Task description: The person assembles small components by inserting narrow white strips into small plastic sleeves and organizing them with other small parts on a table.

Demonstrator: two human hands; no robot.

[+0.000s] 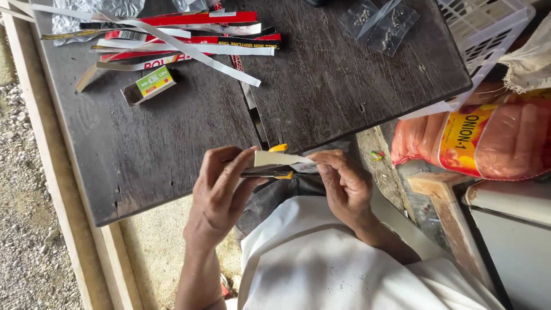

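Observation:
My left hand [218,192] and my right hand [344,186] together hold a narrow pale cardboard strip [281,159] just below the front edge of a dark wooden table [172,143]. Under the strip sits a slim tool with yellow ends [279,148], pinched mostly by my left fingers; its exact kind is hard to tell. Both hands hover over my lap, with white cloth [321,264] below them.
A pile of cut red and white cardboard strips [183,40] and a small open box with a green label [150,85] lie on the table. Clear bags of small bits [381,23], a white plastic basket [488,28] and a red mesh sack of onions [493,138] are to the right.

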